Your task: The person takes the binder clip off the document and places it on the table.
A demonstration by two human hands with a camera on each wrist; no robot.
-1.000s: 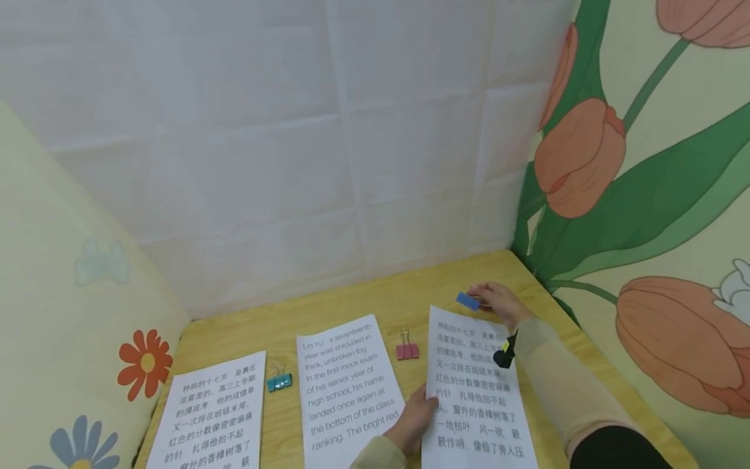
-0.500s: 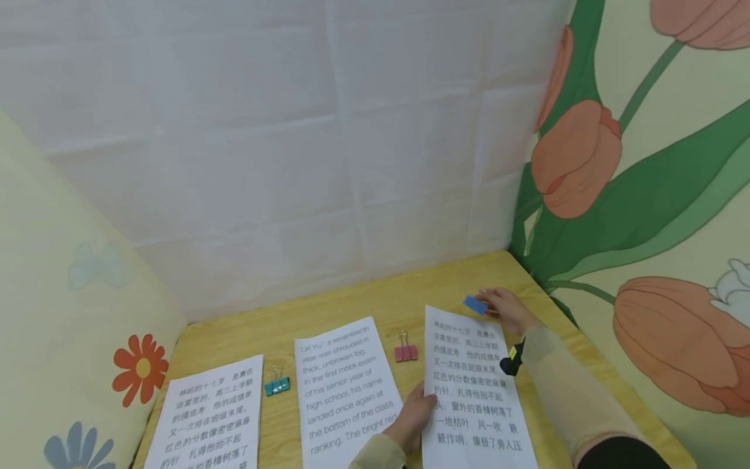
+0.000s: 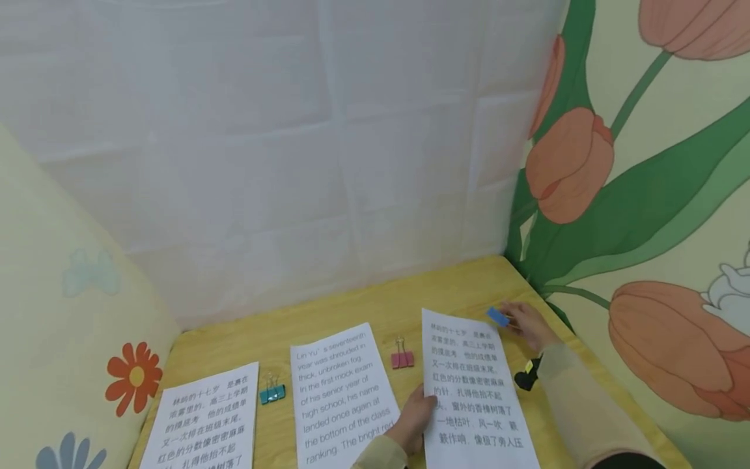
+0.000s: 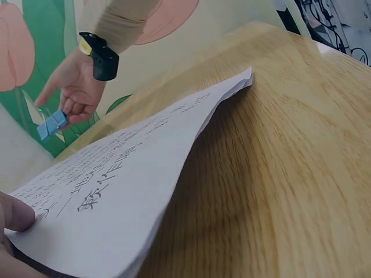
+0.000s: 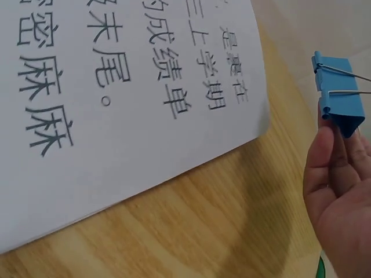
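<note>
My left hand (image 3: 415, 417) grips the left edge of the right-hand stack of printed paper (image 3: 469, 391), with the thumb on top. In the left wrist view that stack (image 4: 133, 174) is lifted off the table along its near edge. Beyond the stack's upper right corner, my right hand (image 3: 530, 324) holds a blue binder clip (image 3: 498, 317) by the fingertips, apart from the paper. The right wrist view shows the blue clip (image 5: 342, 87) with its wire handles; the fingers (image 5: 345, 156) are below it.
A pink binder clip (image 3: 402, 359) lies between the right and middle stacks. The middle stack of English print (image 3: 342, 391) and a left stack (image 3: 202, 417) lie on the wooden table (image 3: 457, 280), a teal binder clip (image 3: 272, 393) between them. Walls stand behind and at both sides.
My right hand has moved right and slightly nearer with the blue binder clip, away from the paper's top edge. The left hand stays on the stack. The head view has shifted slightly.
</note>
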